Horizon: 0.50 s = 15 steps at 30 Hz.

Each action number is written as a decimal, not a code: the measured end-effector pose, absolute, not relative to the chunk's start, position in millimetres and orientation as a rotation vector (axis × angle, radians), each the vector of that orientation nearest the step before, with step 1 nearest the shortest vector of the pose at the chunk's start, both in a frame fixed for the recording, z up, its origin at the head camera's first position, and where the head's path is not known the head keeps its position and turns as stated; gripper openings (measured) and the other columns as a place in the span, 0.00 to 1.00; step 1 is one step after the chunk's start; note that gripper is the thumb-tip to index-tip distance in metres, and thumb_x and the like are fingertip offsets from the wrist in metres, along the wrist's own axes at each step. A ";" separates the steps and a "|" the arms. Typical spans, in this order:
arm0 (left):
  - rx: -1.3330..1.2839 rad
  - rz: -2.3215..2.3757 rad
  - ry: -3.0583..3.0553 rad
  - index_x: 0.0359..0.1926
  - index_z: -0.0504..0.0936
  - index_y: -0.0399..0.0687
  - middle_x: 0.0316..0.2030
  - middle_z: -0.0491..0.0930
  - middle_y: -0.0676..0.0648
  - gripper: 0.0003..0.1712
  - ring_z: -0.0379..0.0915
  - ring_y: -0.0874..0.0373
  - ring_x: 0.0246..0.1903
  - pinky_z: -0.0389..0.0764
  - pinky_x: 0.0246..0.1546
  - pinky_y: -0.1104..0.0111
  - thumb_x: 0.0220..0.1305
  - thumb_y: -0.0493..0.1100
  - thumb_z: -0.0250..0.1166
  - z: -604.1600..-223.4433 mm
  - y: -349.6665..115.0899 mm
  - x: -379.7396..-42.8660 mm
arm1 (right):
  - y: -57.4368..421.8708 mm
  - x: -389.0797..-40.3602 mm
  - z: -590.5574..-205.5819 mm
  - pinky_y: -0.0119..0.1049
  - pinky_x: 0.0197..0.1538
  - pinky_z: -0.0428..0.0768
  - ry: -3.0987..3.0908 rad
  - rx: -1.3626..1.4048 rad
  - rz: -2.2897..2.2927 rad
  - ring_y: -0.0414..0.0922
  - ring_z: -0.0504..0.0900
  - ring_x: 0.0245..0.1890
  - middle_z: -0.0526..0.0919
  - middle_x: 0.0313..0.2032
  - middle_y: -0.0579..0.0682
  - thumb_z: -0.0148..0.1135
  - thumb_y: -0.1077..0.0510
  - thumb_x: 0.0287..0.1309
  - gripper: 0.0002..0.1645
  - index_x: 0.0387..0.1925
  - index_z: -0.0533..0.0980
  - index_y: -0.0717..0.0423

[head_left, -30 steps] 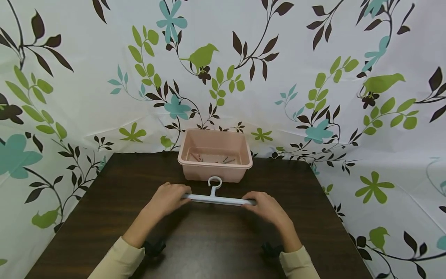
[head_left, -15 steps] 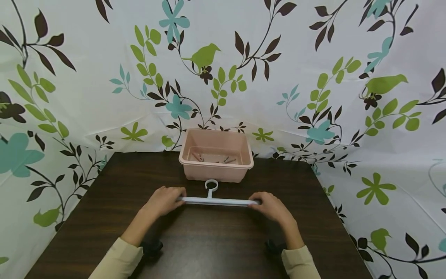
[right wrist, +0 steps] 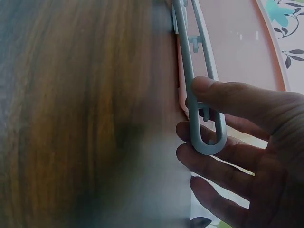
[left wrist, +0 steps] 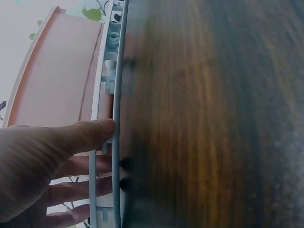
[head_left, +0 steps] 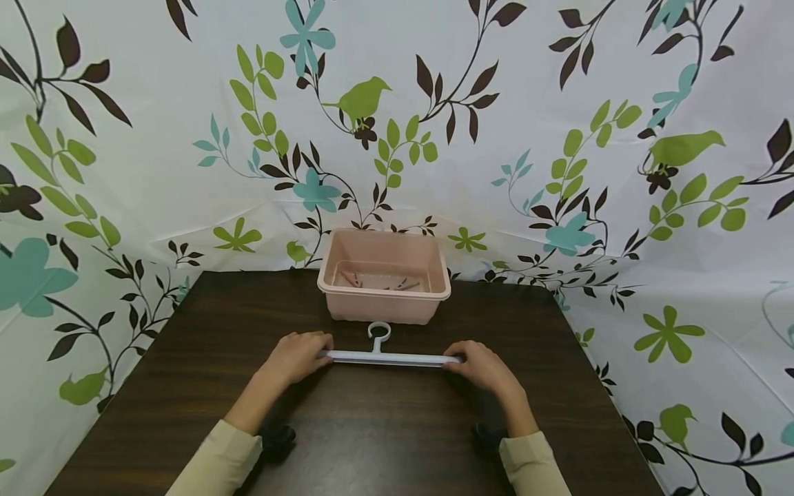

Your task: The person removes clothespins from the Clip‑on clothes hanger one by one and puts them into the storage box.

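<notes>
A white plastic hanger (head_left: 389,358) stretches between both hands above the dark table, its open ring hook pointing toward the bin. At one end the left hand (head_left: 302,355) pinches it; in the left wrist view the thumb (left wrist: 97,133) presses the near rail while the fingers pass behind. The right hand (head_left: 480,367) pinches the other end. In the right wrist view the hanger (right wrist: 195,95) shows a long narrow loop with a rounded end and small pegs along its inside, thumb on one side and fingers behind.
Behind the hanger stands a pink plastic bin (head_left: 384,304) with several small thin pieces (head_left: 403,284) on its floor. The dark wooden table (head_left: 384,427) reaches back to a patterned sheet (head_left: 521,83) of leaves and birds that hangs around it.
Over the last second the hands have moved slightly apart along the hanger, and its hook has shifted a little left and down. In the last half second it barely moves.
</notes>
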<state>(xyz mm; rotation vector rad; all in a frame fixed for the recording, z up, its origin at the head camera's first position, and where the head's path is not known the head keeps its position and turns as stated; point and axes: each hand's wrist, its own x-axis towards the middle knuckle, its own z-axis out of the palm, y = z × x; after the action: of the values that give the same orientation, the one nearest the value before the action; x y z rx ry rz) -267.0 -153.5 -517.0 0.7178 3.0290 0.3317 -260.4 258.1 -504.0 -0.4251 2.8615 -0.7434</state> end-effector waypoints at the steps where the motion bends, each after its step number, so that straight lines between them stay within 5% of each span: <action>1: 0.717 0.326 3.036 0.43 0.86 0.55 0.44 0.88 0.53 0.09 0.86 0.53 0.42 0.84 0.47 0.49 0.69 0.50 0.76 -517.2 -153.7 -266.8 | 258.2 -261.0 -504.5 0.48 0.50 0.84 2.857 -0.421 -0.750 0.39 0.84 0.41 0.90 0.44 0.42 0.76 0.48 0.67 0.08 0.43 0.90 0.44; 15: 0.644 0.309 3.024 0.47 0.88 0.52 0.47 0.86 0.48 0.10 0.85 0.47 0.50 0.82 0.56 0.41 0.69 0.48 0.77 -519.2 -165.9 -259.6 | 261.1 -264.8 -517.2 0.50 0.52 0.83 2.827 -0.406 -0.771 0.43 0.84 0.43 0.89 0.43 0.45 0.77 0.55 0.64 0.06 0.42 0.89 0.49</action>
<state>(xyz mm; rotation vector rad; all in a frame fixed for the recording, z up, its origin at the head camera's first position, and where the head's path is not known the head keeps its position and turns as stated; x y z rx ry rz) -259.6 -165.9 -519.2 0.6442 3.0238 0.3088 -264.8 261.1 -517.2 -0.4060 2.8274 -0.7709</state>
